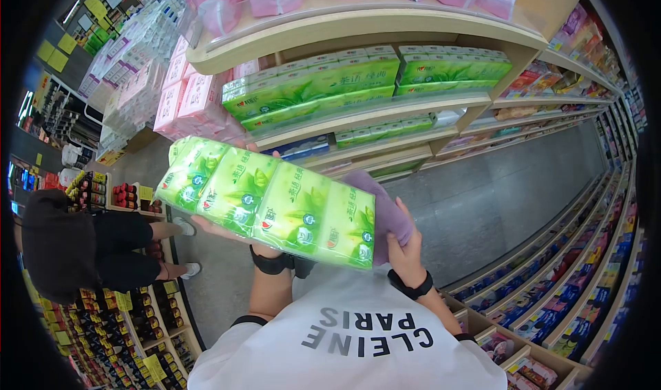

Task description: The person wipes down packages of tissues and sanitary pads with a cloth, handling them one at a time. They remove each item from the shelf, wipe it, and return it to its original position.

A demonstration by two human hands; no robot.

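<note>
Green-wrapped, the 4-bundle pack [274, 198] sits gripped across its width by our left hand [237, 236]; our right hand [409, 254] clamps a purple cloth [387, 214] at the end beside it. We'd best press lightly, keeping the pack well supported.

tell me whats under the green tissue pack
Parts of the left hand and a purple cloth held by the right hand show past the edges of the pack; the rest underneath is covered.

shirt [348, 355] reads "cleine paris" (upside down), pack [268, 204] "茶语 经典".
</note>
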